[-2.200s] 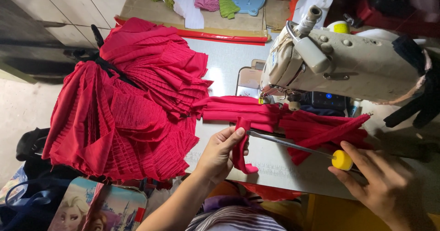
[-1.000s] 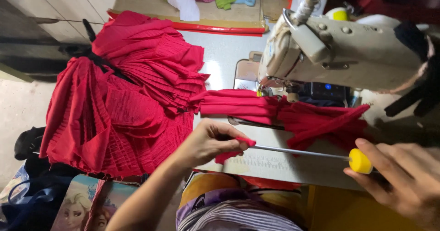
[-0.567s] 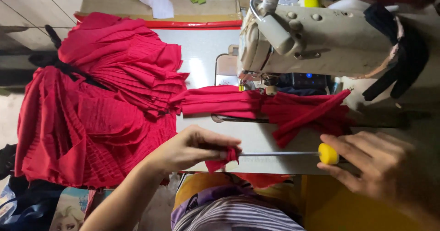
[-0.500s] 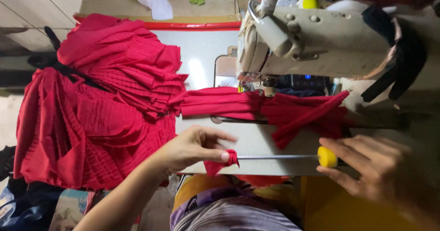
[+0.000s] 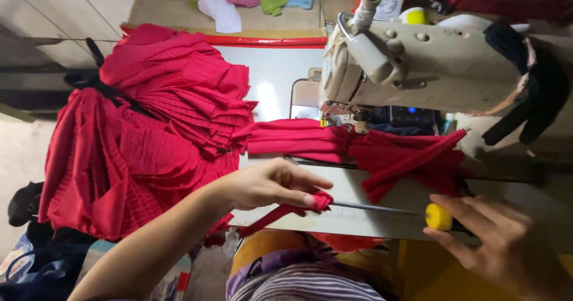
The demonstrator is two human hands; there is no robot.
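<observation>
My left hand (image 5: 268, 184) is pinching the red strap (image 5: 286, 208) onto the rod (image 5: 376, 208), while my right hand (image 5: 507, 247) is gripping its yellow knob (image 5: 439, 217).

We note a narrow red fabric strip (image 5: 286, 210), bunched at its right end, near table edge. We list a thin metal rod (image 5: 376, 208) with yellow knob (image 5: 439, 217), lying level, tip inside the strip.

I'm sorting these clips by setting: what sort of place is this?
Most likely a small sewing or tailoring workshop. An industrial sewing machine stands on the table, a heap of pleated red fabric lies beside it, and the left hand works a red fabric strip on a yellow-handled rod.
</observation>
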